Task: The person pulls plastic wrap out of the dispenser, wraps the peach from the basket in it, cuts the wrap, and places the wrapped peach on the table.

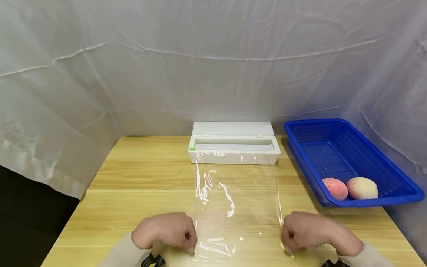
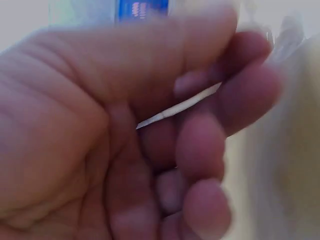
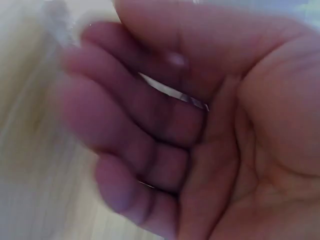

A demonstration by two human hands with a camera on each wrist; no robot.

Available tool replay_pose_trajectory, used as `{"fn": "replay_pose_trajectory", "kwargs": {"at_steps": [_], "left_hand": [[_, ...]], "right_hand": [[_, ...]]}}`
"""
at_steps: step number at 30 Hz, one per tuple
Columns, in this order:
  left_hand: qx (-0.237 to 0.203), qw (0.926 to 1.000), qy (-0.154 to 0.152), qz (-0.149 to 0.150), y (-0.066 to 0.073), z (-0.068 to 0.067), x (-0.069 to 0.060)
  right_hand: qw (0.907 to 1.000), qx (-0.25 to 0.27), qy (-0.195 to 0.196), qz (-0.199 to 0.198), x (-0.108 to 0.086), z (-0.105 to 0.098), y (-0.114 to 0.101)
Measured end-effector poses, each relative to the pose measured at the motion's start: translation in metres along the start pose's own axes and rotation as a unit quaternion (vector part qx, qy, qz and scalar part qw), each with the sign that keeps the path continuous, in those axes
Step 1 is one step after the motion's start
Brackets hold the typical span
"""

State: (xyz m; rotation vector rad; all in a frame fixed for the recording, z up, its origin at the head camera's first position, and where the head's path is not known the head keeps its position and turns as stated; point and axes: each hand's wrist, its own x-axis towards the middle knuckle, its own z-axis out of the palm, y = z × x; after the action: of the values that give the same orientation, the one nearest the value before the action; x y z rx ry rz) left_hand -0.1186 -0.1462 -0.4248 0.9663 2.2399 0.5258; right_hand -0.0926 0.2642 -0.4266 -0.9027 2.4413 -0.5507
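- The film (image 1: 247, 200) runs from the box (image 1: 233, 158), over its front edge, toward the near side of the table (image 1: 133, 178), a clear sheet spread between the two hands.
- Left hand (image 1: 170, 230): the grip is clamped on the film's left edge near its close end, thumb and forefinger together, other fingers curled loosely.
- Right hand (image 1: 308, 230): the grip is clamped likewise on the right edge, about level with the left one.
- The step looks to be drawing out a length and laying it flat; keep both hands level, so the film comes off straight rather than skewed.
- Pull sideways as well as back, gently: bright, crooked glints suggest slight ripples, and a slack sheet would likely cling to itself.
- Whether the film touches the table cannot be told; lowering both corners together should trap less air.
- The box looks light and nothing visibly braces it, so a jerk could drag it; a slow, even draw is safer.
- The lid (image 1: 233, 128) stands open behind the roll, leaving its path free. A green tab (image 1: 192, 148) at the box's left front, perhaps a cutter, should be kept clear of the film until cutting.
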Motion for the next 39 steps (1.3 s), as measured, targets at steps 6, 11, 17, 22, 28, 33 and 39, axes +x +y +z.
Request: {"fn": "replay_pose_trajectory", "kwargs": {"at_steps": [6,11,17,22,28,33,39], "left_hand": [[0.053,0.9780,0.201,-0.015,-0.009,-0.014,0.022],[0.115,0.9504,0.284,-0.055,-0.017,-0.012,0.041],[0.124,0.9562,0.256,-0.069,-0.025,-0.014,0.050],[0.094,0.9677,0.217,-0.086,-0.026,-0.016,0.052],[0.059,0.9732,0.200,-0.097,-0.029,-0.019,0.052],[0.068,0.9662,0.237,-0.076,-0.034,-0.024,0.056],[0.085,0.9528,0.285,-0.061,-0.037,-0.029,0.067]], "right_hand": [[0.9854,-0.054,0.148,0.064,0.021,-0.009,0.008],[0.9674,-0.077,0.198,0.138,0.036,-0.008,0.013],[0.9645,-0.080,0.190,0.165,0.044,-0.004,0.023],[0.9658,-0.077,0.178,0.172,0.046,-0.001,0.028],[0.9660,-0.089,0.180,0.163,0.048,-0.002,0.030],[0.9628,-0.089,0.203,0.155,0.051,-0.008,0.032],[0.9540,-0.079,0.236,0.167,0.060,-0.012,0.036]]}}
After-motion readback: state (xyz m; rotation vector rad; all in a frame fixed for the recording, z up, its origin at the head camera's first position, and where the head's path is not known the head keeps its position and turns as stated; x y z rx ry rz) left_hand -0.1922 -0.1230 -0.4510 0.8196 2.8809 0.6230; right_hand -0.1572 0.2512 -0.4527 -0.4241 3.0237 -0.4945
